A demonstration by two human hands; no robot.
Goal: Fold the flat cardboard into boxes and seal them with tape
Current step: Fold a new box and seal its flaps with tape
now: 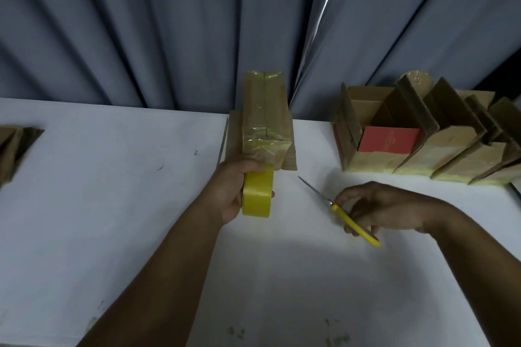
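Head camera shows our left hand gripping the tape roll at the near end of the box, far across the table, so the strip pulls taut, we judge. Our right hand holds scissors ready to cut.

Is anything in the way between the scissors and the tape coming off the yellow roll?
No, nothing visible. Only bare white table lies between the scissors in the right hand and the tape stretched from the roll, held by the left hand, to the box.
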